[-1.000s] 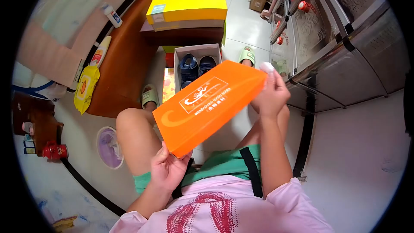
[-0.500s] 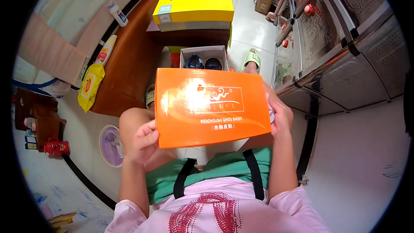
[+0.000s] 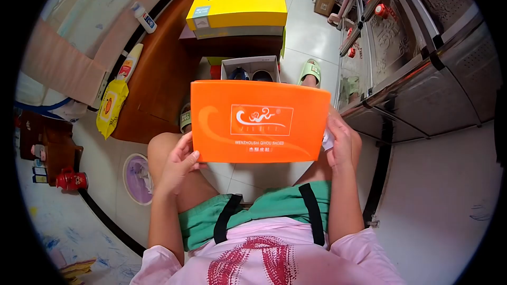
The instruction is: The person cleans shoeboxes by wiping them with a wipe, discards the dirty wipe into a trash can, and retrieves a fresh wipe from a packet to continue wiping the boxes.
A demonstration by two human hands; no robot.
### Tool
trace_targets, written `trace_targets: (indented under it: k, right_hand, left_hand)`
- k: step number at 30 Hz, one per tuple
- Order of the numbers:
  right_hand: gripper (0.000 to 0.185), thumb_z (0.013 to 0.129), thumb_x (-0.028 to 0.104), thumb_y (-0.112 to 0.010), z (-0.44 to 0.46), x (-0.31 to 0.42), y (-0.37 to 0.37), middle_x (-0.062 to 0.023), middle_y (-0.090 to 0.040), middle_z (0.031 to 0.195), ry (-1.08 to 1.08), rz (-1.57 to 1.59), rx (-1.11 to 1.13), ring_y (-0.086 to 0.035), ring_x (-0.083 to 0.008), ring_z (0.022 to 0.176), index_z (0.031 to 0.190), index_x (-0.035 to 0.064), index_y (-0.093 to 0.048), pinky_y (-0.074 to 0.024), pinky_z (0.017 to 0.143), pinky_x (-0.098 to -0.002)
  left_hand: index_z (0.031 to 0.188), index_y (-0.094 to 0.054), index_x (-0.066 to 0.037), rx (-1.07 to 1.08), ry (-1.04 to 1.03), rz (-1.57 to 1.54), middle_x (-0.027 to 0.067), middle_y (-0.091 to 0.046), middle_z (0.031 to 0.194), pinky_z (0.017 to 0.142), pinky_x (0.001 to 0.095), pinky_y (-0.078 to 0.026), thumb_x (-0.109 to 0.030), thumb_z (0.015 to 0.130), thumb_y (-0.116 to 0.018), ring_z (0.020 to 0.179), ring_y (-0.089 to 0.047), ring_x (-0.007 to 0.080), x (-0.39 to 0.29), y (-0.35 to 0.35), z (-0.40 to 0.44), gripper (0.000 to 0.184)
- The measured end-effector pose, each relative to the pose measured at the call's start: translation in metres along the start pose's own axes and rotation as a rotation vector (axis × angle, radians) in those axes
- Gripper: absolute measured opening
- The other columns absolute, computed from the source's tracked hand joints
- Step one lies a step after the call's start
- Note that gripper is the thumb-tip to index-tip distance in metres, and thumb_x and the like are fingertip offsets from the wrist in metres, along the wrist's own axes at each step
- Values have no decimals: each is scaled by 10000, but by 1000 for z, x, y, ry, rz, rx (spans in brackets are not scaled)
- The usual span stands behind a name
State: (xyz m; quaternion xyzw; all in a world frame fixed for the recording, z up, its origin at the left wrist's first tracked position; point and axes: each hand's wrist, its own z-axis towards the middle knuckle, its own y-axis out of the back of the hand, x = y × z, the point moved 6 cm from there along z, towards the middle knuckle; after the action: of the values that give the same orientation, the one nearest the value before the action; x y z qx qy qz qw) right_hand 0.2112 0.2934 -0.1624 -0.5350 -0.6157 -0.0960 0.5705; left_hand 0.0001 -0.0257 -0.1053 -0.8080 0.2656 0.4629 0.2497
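Note:
An orange shoebox lid (image 3: 222,126) with a white logo and "WENZHOUSHI QIHOU SHOES" print is held up over my knees, its printed face towards me. My left hand (image 3: 182,162) grips the lower left corner, thumb in front and fingertips partly behind. At the right edge, my right hand (image 3: 340,140) is closed around the side, with a crumpled white tissue (image 3: 328,139) between it and the lid. Just beyond the lid stands an open white-lined shoebox (image 3: 256,62) with dark blue shoes (image 3: 262,75) inside, partly covered by the lid.
A yellow shoebox (image 3: 237,8) rests on a low brown stool beyond. Left are a yellow wipes pack (image 3: 112,108), a white bottle (image 3: 143,17) and a lilac bin (image 3: 138,179). Metal-framed cabinets (image 3: 391,47) line the right. My feet wear green slippers (image 3: 310,69).
The lid has tilted, so its lower edge has risen and the glare on its face has gone. My left fingers have shifted around its lower left corner.

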Motion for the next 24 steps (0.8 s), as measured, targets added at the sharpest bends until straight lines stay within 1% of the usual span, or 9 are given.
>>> trace_targets:
  k: [2,3,5,8,12,14,18,20,24]
  right_hand:
    - [294,1000,144,-566,-4,5,-10,-95,-683,1087,28,41,41,-662,-145,971,1197,-72,-598,-513,856,-258]
    - [294,1000,144,-566,-8,7,-15,-95,-683,1087,27,41,41,-662,-145,971,1197,-72,-598,-513,856,-258]
    - [356,1001,130,-557,-15,17,-24,-113,-650,1192,142,105,51,-626,-169,1094,1288,-81,-551,-484,944,-277]
    - [403,995,127,-565,-14,14,-12,-117,-622,1258,189,168,127,-597,-180,1157,1342,-72,-518,-456,996,-292]
    - [408,985,120,-581,-26,28,-23,-108,-617,1274,259,192,175,-600,-177,1145,1346,-59,-521,-451,996,-291]
    - [532,938,124,-602,-26,28,-22,-119,-568,1355,239,120,134,-562,-211,1227,1409,-67,-445,-419,1064,-352]
    - [524,928,115,-614,-28,24,-26,-115,-574,1346,229,119,98,-572,-208,1208,1394,-66,-459,-428,1048,-353]
    - [385,961,122,-630,-28,21,-26,-58,-648,1200,242,163,122,-604,-125,1075,1303,-39,-561,-453,918,-246]
    - [359,968,125,-622,-30,20,-28,-44,-657,1165,252,136,143,-599,-92,1008,1286,-34,-574,-455,835,-219]
  left_hand:
    - [1436,-409,-19,-49,-74,107,84,-541,1339,924,321,-532,-55,940,-590,1153,-591,174,5,8,5,529]
    - [1436,-409,-19,-49,-72,107,84,-541,1339,924,321,-532,-55,940,-590,1153,-591,174,10,7,7,529]
    - [1412,-439,-3,-72,-248,78,79,-526,1351,989,315,-483,5,908,-578,1202,-554,184,6,5,8,523]
    - [1392,-466,2,-78,-267,98,79,-528,1348,1022,306,-449,48,876,-567,1232,-530,191,3,5,3,528]
    - [1371,-471,22,-108,-281,104,70,-554,1314,1026,318,-438,59,880,-549,1225,-535,176,8,12,0,498]
    - [1361,-485,15,-118,-312,88,69,-564,1298,1039,314,-438,88,883,-529,1218,-548,173,14,16,3,486]
    - [1350,-493,18,-149,-391,35,71,-577,1282,1040,310,-441,114,898,-498,1198,-564,171,23,18,10,462]
    - [1334,-503,31,-164,-403,99,68,-566,1283,1032,303,-443,125,919,-470,1188,-562,163,24,17,12,427]
    - [1311,-515,40,-179,-422,197,54,-556,1249,1003,285,-450,124,929,-471,1164,-566,158,30,20,15,394]
